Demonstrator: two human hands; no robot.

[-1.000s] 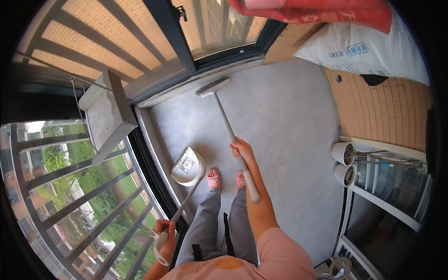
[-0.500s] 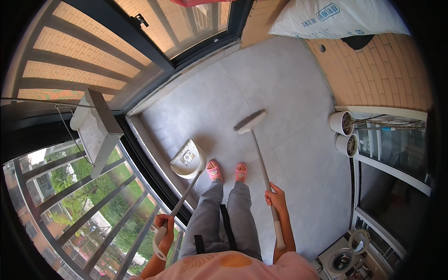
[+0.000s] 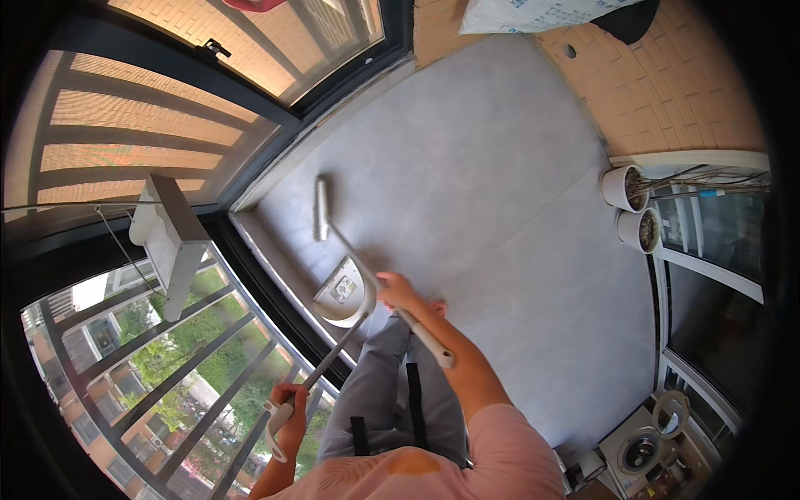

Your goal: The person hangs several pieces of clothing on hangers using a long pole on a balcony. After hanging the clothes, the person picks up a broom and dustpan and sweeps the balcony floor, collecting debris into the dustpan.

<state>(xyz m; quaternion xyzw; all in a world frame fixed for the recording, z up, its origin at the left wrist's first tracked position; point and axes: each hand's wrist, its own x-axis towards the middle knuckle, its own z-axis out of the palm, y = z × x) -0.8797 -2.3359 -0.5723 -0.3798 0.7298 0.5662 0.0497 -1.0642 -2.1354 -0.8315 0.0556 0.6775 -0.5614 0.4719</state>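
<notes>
My right hand [image 3: 400, 292] is closed round the grey handle of a broom [image 3: 322, 208]. The broom's head is above and left of the hand, past the dustpan, with its bristles facing left. My left hand [image 3: 289, 410] grips the long handle of a dustpan [image 3: 343, 293] near its hooked, pale grip end. The dustpan's white pan is left of my feet, near the low ledge, its opening facing up and away from me. Inside it lies a small light-coloured patch I cannot make out. The broom's shaft passes just right of the pan.
A low ledge [image 3: 279, 254] runs below the barred window on the left. Two white plant pots [image 3: 639, 230] with bare stems stand at the right wall. A white sack [image 3: 533, 15] lies at the far wall. A front-loading washing machine [image 3: 637, 450] is at lower right.
My right hand has swung the broom from the right across to the far left, its head turning so the bristles face left. The left hand and dustpan have stayed almost in place.
</notes>
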